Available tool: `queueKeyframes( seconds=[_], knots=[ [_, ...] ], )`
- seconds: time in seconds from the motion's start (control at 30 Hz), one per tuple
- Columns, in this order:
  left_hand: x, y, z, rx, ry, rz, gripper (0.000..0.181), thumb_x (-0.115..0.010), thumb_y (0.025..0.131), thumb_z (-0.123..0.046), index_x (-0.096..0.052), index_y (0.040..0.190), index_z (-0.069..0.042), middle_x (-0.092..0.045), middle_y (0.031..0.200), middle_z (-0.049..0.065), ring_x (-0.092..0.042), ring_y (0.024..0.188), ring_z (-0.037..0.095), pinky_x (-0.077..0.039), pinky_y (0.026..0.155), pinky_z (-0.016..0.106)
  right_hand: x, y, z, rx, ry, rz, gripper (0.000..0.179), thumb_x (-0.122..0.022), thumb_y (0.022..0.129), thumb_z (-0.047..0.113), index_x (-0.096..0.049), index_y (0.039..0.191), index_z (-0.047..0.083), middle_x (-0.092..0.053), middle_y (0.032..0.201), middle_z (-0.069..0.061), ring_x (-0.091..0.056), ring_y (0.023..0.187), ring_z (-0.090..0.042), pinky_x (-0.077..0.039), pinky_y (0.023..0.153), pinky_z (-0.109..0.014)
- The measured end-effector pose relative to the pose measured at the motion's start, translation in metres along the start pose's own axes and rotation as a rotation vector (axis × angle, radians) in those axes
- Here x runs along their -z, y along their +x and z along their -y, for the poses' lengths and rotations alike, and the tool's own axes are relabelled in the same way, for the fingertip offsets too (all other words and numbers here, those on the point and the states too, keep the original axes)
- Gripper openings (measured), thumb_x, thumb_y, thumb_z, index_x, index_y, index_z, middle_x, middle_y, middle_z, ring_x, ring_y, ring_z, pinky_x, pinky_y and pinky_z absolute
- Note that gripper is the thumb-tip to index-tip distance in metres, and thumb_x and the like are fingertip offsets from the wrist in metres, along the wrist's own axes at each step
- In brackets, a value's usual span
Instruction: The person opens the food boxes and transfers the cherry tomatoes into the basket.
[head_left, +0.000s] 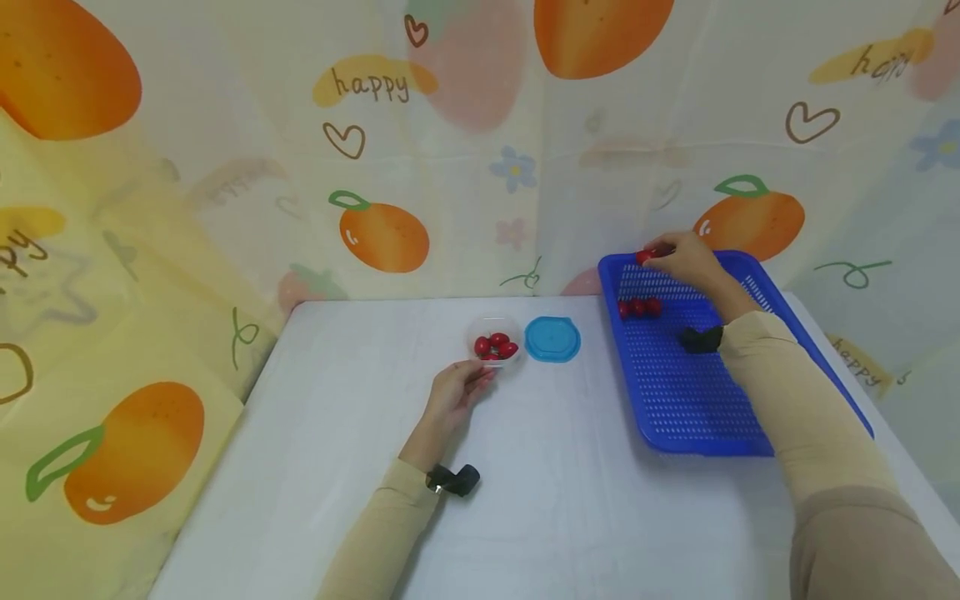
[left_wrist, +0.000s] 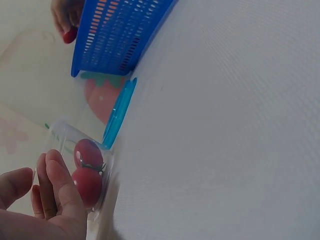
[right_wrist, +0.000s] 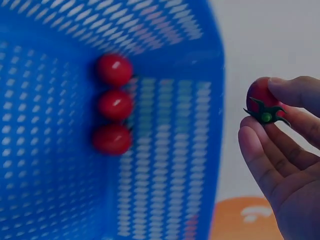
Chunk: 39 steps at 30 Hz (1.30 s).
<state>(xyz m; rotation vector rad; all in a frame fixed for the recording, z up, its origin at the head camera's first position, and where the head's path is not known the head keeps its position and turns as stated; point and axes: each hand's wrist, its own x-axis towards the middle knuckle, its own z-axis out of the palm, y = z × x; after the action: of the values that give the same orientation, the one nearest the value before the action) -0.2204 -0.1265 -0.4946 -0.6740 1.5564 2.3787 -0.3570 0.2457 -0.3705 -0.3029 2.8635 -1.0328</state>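
My right hand (head_left: 686, 260) is over the far left rim of the blue basket (head_left: 643, 417). Between thumb and fingers it pinches a red cherry tomato (right_wrist: 260, 95) with a green calyx. Three more cherry tomatoes (right_wrist: 115, 105) lie in a row inside the basket by its wall. My left hand (head_left: 453, 392) is at the near side of a small clear plastic container (left_wrist: 70, 132), holding its edge with thumb and fingertips. Several cherry tomatoes (head_left: 495, 340) sit in this container, and fingers partly cover it in the left wrist view.
A round blue lid (head_left: 552, 339) lies flat just right of the container, between it and the basket. White cloth covers the table (head_left: 315, 400). A curtain printed with fruit (head_left: 450, 167) hangs behind the table's far edge.
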Motion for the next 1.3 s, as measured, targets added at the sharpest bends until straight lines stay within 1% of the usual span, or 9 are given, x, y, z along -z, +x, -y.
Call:
queueKeyframes(
  seconds=[0.2, 0.27, 0.4, 0.5, 0.57, 0.63, 0.83, 1.07, 1.3],
  knots=[
    [-0.001, 0.000, 0.000, -0.003, 0.009, 0.006, 0.029, -0.061, 0.096, -0.022, -0.056, 0.120, -0.005, -0.068, 0.117, 0.012, -0.070, 0.096, 0.015, -0.056, 0.089, 0.024, -0.005, -0.009, -0.026, -0.034, -0.015, -0.043, 0.040, -0.060, 0.094, 0.015, -0.055, 0.124, -0.012, -0.058, 0.120, -0.036, -0.054, 0.107, -0.046, -0.046, 0.096, -0.057],
    [-0.001, 0.000, 0.000, -0.001, 0.005, 0.012, 0.028, -0.060, 0.096, -0.021, -0.057, 0.119, -0.005, -0.068, 0.116, 0.012, -0.071, 0.096, 0.015, -0.056, 0.090, 0.024, -0.008, -0.012, -0.034, -0.055, -0.031, -0.054, 0.041, -0.060, 0.094, 0.014, -0.054, 0.123, -0.014, -0.057, 0.120, -0.037, -0.053, 0.109, -0.048, -0.041, 0.101, -0.060],
    [-0.001, 0.000, 0.001, -0.001, 0.007, 0.019, 0.029, -0.061, 0.096, -0.021, -0.057, 0.120, -0.005, -0.069, 0.114, 0.011, -0.071, 0.096, 0.015, -0.056, 0.089, 0.023, -0.015, -0.014, -0.047, -0.078, -0.054, -0.085, 0.040, -0.059, 0.094, 0.011, -0.053, 0.123, -0.017, -0.056, 0.119, -0.039, -0.050, 0.114, -0.052, -0.016, 0.116, -0.065],
    [-0.001, 0.000, 0.001, 0.003, 0.007, 0.017, 0.030, -0.061, 0.096, -0.022, -0.056, 0.121, -0.005, -0.069, 0.113, 0.010, -0.071, 0.096, 0.015, -0.056, 0.089, 0.023, -0.019, -0.015, -0.055, -0.104, -0.063, -0.098, 0.039, -0.058, 0.093, 0.009, -0.053, 0.121, -0.018, -0.055, 0.118, -0.040, -0.050, 0.113, -0.053, -0.023, 0.115, -0.063],
    [-0.001, 0.000, 0.001, 0.005, 0.005, 0.016, 0.030, -0.061, 0.096, -0.022, -0.056, 0.120, -0.006, -0.069, 0.112, 0.009, -0.071, 0.096, 0.014, -0.056, 0.089, 0.023, -0.022, -0.015, -0.061, -0.134, -0.075, -0.093, 0.038, -0.056, 0.093, 0.008, -0.052, 0.120, -0.018, -0.055, 0.118, -0.040, -0.051, 0.111, -0.052, -0.036, 0.106, -0.062],
    [-0.001, 0.000, 0.000, 0.008, 0.003, 0.013, 0.029, -0.062, 0.095, -0.022, -0.057, 0.119, -0.006, -0.069, 0.112, 0.009, -0.071, 0.096, 0.014, -0.056, 0.089, 0.023, -0.026, -0.016, -0.066, -0.164, -0.084, -0.076, 0.038, -0.055, 0.093, 0.008, -0.052, 0.121, -0.018, -0.054, 0.119, -0.039, -0.050, 0.112, -0.052, -0.042, 0.100, -0.062],
    [-0.001, -0.001, -0.001, 0.007, 0.009, 0.011, 0.030, -0.061, 0.096, -0.022, -0.056, 0.121, -0.006, -0.070, 0.109, 0.008, -0.071, 0.095, 0.014, -0.056, 0.088, 0.022, -0.037, -0.017, -0.081, -0.223, -0.082, -0.030, 0.039, -0.051, 0.094, 0.007, -0.049, 0.122, -0.019, -0.052, 0.122, -0.040, -0.049, 0.114, -0.053, -0.040, 0.102, -0.062],
    [-0.001, -0.002, -0.001, 0.008, 0.006, 0.012, 0.033, -0.061, 0.096, -0.021, -0.055, 0.123, -0.004, -0.071, 0.107, 0.007, -0.071, 0.093, 0.013, -0.057, 0.087, 0.021, -0.048, -0.014, -0.082, -0.220, -0.138, -0.088, 0.031, -0.058, 0.091, 0.008, -0.056, 0.108, -0.018, -0.058, 0.108, -0.036, -0.055, 0.098, -0.047, -0.046, 0.089, -0.059],
    [0.000, -0.001, -0.002, 0.008, -0.006, 0.000, 0.033, -0.061, 0.096, -0.020, -0.055, 0.124, -0.003, -0.071, 0.106, 0.008, -0.071, 0.092, 0.013, -0.057, 0.085, 0.021, -0.051, -0.012, -0.077, -0.236, -0.119, -0.053, 0.034, -0.057, 0.092, 0.009, -0.053, 0.113, -0.017, -0.055, 0.114, -0.037, -0.050, 0.110, -0.050, -0.041, 0.099, -0.061]
  ],
)
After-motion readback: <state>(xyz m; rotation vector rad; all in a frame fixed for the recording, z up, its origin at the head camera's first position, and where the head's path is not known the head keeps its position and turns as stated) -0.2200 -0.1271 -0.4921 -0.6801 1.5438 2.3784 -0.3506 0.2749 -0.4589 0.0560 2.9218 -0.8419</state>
